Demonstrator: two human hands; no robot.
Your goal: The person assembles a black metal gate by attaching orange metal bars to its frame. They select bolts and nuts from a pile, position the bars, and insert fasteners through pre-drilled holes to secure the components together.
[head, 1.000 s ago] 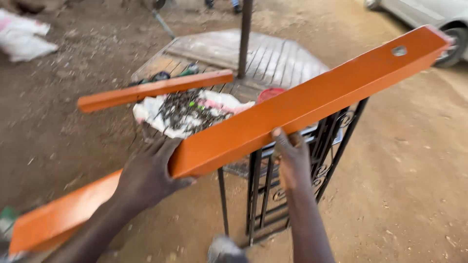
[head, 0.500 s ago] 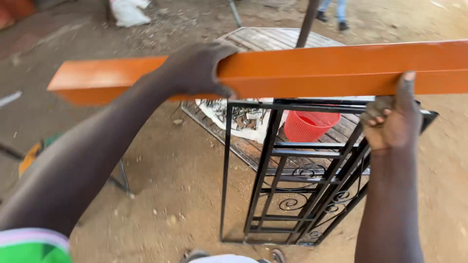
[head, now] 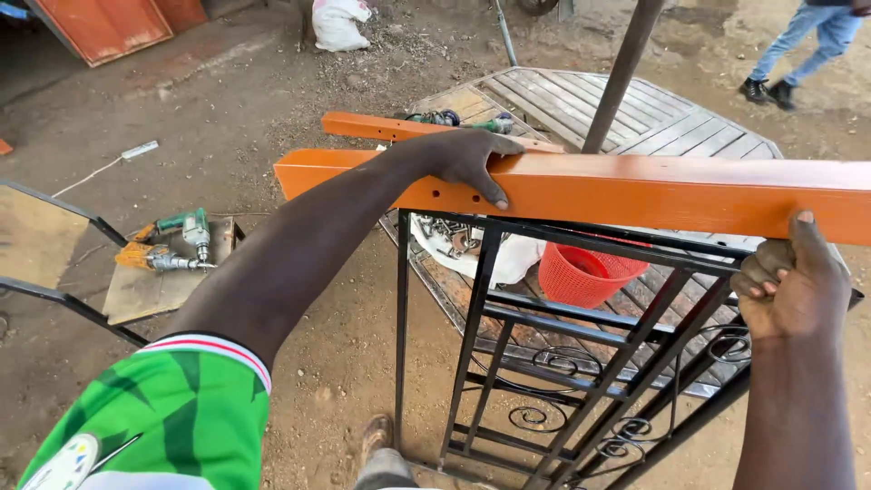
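This is an open-air metalworking yard on bare, packed dirt, not an indoor shop. At the centre stands a black welded iron frame with scrollwork, with a long orange-painted steel bar lying across its top and a second orange bar on the slatted wooden platform at twelve o'clock. At nine o'clock power drills lie on a board on the ground with a white cable trailing nearby, an orange metal panel leans at eleven o'clock, and a red plastic basket and a sack of small hardware sit at the centre.
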